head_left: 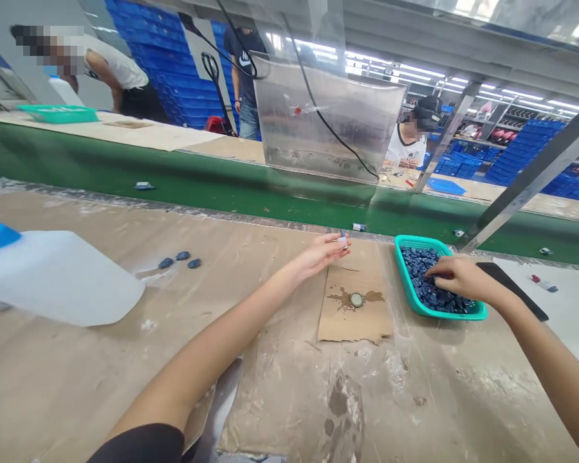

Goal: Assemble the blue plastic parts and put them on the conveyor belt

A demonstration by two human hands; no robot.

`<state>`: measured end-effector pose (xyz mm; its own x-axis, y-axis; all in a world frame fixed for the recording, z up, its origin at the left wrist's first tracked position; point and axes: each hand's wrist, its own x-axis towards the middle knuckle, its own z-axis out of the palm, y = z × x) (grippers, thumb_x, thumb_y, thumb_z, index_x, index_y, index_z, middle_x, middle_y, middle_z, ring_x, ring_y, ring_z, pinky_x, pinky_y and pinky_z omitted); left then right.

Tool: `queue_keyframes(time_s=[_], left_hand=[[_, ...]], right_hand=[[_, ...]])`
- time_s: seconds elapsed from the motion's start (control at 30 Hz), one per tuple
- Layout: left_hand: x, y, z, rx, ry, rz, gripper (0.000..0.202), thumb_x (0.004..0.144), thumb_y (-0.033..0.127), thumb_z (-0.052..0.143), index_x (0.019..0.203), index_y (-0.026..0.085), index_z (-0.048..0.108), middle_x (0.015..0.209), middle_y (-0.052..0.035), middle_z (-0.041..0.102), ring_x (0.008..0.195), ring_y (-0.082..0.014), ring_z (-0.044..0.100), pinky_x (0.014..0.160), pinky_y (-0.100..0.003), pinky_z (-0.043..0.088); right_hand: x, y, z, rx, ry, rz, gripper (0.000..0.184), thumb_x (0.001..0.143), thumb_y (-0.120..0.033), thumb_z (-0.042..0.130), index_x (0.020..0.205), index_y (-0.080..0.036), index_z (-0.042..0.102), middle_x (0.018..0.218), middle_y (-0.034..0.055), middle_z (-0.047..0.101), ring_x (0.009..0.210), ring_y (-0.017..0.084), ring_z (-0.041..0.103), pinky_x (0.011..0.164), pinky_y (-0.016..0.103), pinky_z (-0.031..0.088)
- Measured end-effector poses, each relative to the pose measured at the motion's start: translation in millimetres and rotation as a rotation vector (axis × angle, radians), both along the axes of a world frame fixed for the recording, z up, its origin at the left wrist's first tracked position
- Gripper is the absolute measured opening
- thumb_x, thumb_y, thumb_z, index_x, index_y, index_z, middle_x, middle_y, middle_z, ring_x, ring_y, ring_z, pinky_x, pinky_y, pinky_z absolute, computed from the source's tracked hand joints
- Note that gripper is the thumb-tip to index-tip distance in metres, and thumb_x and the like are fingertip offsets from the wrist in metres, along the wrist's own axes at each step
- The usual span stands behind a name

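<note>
My left hand [324,251] reaches out over the worktable and pinches a small blue and white part [342,239] at its fingertips, close to the green conveyor belt [222,186]. My right hand [456,276] is down in a teal basket [408,289] full of small dark blue pieces [427,289], its fingers curled among them; what they hold is hidden. Between the two hands lies a piece of cardboard [352,318] with a bottle cap [356,299] in a brown glue stain.
A white plastic jug with a blue cap [53,273] lies at the left, with three loose blue pieces [179,259] beside it. Small parts ride on the belt. A clear shield [318,122], a slanted metal post [525,180], a flat black strip [511,289] and other people are beyond.
</note>
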<state>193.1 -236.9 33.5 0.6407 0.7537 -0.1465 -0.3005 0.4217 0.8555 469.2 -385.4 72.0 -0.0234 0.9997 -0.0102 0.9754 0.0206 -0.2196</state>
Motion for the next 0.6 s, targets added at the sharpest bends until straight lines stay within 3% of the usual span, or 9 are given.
queue_keyframes(time_s=[0.17,0.27,0.37,0.47,0.6], left_hand=[[8,-19,8.0,0.024,-0.023,-0.047,0.013,0.077,0.011,0.058,0.090,0.012,0.059,0.084,-0.0035,0.063,0.067,-0.0070,0.061,0.083,-0.027,0.047],[10,-24,9.3,0.063,0.006,-0.079,0.018,0.076,0.010,0.058,0.094,0.011,0.058,0.085,-0.0034,0.062,0.067,-0.0072,0.061,0.082,-0.028,0.046],[8,-21,8.1,0.070,0.004,-0.054,0.018,0.076,0.008,0.057,0.094,0.011,0.057,0.084,-0.0028,0.062,0.067,-0.0062,0.060,0.083,-0.027,0.045],[5,-16,6.6,0.092,0.020,-0.009,0.019,0.074,0.008,0.059,0.093,0.011,0.057,0.084,-0.0021,0.061,0.066,-0.0057,0.060,0.083,-0.027,0.045],[3,-11,6.3,0.197,0.112,0.061,0.022,0.069,0.013,0.065,0.090,0.012,0.057,0.079,-0.0011,0.059,0.066,-0.0077,0.059,0.079,-0.030,0.046]], right_hand=[[-23,10,-2.6,0.206,0.993,-0.178,0.015,0.063,-0.029,0.063,0.074,-0.021,0.059,0.074,0.0007,0.061,0.052,0.012,0.049,0.049,0.026,0.040],[-58,23,-10.4,0.143,1.264,-0.131,0.017,0.057,-0.024,0.068,0.067,-0.020,0.055,0.081,0.0006,0.061,0.057,0.011,0.054,0.054,0.026,0.043],[-90,34,-17.8,0.003,1.170,0.018,0.012,0.062,-0.024,0.064,0.067,-0.018,0.055,0.075,0.0004,0.059,0.060,0.012,0.055,0.058,0.027,0.044],[-113,38,-23.9,-0.098,0.826,0.176,0.004,0.070,-0.021,0.052,0.072,-0.018,0.053,0.061,-0.0020,0.052,0.055,0.012,0.049,0.055,0.026,0.040],[-132,33,-32.8,0.031,0.361,0.334,0.014,0.068,-0.009,0.043,0.078,-0.019,0.042,0.065,-0.0020,0.045,0.057,0.013,0.042,0.054,0.025,0.032]])
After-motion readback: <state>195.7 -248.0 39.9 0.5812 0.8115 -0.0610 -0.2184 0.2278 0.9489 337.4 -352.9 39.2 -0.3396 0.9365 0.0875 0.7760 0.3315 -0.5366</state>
